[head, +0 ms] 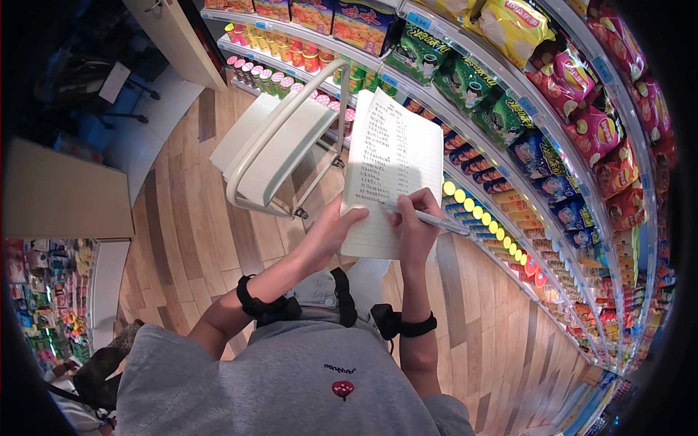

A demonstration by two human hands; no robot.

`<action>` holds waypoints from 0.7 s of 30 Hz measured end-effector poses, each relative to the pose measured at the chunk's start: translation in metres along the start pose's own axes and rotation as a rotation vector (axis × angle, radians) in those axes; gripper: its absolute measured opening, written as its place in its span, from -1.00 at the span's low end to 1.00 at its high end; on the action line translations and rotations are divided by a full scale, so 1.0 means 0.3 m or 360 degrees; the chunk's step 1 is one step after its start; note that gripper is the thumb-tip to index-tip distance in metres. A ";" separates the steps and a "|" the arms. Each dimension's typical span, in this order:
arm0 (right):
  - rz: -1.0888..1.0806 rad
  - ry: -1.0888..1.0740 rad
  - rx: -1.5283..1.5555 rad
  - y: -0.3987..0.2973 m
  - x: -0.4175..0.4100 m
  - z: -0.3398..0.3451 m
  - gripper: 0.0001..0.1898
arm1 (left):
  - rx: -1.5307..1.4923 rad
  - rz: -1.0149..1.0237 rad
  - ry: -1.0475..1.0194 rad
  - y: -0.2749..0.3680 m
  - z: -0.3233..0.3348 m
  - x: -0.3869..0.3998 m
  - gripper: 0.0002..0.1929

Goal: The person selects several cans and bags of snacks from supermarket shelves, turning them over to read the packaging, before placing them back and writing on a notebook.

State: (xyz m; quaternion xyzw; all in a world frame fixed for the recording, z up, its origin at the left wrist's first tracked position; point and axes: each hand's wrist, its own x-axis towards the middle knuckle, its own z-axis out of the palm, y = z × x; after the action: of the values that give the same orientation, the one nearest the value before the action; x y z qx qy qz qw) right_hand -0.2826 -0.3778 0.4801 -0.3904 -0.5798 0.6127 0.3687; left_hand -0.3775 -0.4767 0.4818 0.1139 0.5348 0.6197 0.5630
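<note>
My left hand (pixel 334 223) grips the left edge of a ruled notebook (pixel 390 229), thumb on the page and fingers behind it. Handwritten lines, with a second column to their right, fill the upper part of the page; below them the paper is blank. In my right hand (pixel 417 226) is a pen with a pale grey barrel (pixel 441 222), its back end pointing right. The pen's tip lies at or just above the last written lines; contact with the paper cannot be made out. My right hand rests over the page's lower right part.
A cream folding step stool (pixel 294 147) stands on the wood-look floor (pixel 185 229) ahead-left. Curved store shelves (pixel 491 147) run along the front and right, stocked with Lay's chip bags (pixel 515 27) and canisters (pixel 474 207). Farther left are a door (pixel 177 38) and another product display (pixel 60 294).
</note>
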 end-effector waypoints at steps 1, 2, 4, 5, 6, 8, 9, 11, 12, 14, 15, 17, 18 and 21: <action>0.0001 0.0002 -0.0005 -0.001 0.000 0.000 -0.84 | -0.0008 -0.0001 0.0002 0.000 0.000 -0.001 -0.56; -0.0001 0.0003 -0.0001 0.000 -0.001 0.000 -0.84 | -0.0016 -0.0001 0.0005 0.000 0.001 -0.002 -0.57; -0.0007 0.0008 0.0006 0.005 -0.001 -0.003 -0.84 | -0.0017 0.0004 -0.0002 -0.003 0.003 0.000 -0.57; -0.0012 0.0017 0.0000 0.004 -0.001 -0.005 -0.84 | -0.0011 0.0010 -0.0009 -0.004 0.003 0.002 -0.57; -0.0017 0.0024 -0.0005 0.002 -0.002 -0.005 -0.84 | -0.0004 0.0018 -0.0014 -0.004 0.004 0.002 -0.57; -0.0022 0.0025 -0.0009 0.000 -0.002 -0.005 -0.84 | -0.0009 0.0017 -0.0013 -0.001 0.006 0.000 -0.56; -0.0022 0.0016 -0.0008 0.000 -0.002 -0.004 -0.84 | -0.0012 0.0018 -0.0010 0.001 0.006 -0.003 -0.56; -0.0015 0.0008 0.0000 0.000 -0.002 -0.001 -0.84 | -0.0006 0.0017 0.0003 0.006 0.006 -0.006 -0.56; -0.0009 0.0013 0.0005 0.001 -0.002 -0.001 -0.84 | -0.0003 0.0015 0.0005 0.007 0.007 -0.005 -0.56; 0.0000 0.0022 0.0005 0.002 -0.001 -0.002 -0.84 | -0.0004 0.0009 0.0001 0.005 0.007 -0.005 -0.56; -0.0001 0.0025 -0.0001 0.000 -0.001 -0.002 -0.84 | -0.0003 0.0009 -0.0002 0.006 0.008 -0.005 -0.56; 0.0005 0.0029 -0.0001 -0.003 -0.001 -0.004 -0.84 | 0.0013 0.0011 0.0004 0.002 0.007 -0.003 -0.56; 0.0011 0.0027 0.0005 -0.002 -0.001 -0.005 -0.84 | 0.0022 0.0012 0.0009 -0.001 0.005 -0.001 -0.56; 0.0001 0.0023 -0.0004 0.001 0.001 -0.006 -0.84 | -0.0017 0.0025 -0.0013 -0.007 0.002 0.003 -0.55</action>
State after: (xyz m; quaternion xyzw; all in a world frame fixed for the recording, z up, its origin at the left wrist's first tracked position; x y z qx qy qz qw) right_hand -0.2812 -0.3768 0.4796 -0.3954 -0.5779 0.6092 0.3722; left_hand -0.3761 -0.4762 0.4800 0.1178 0.5282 0.6265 0.5609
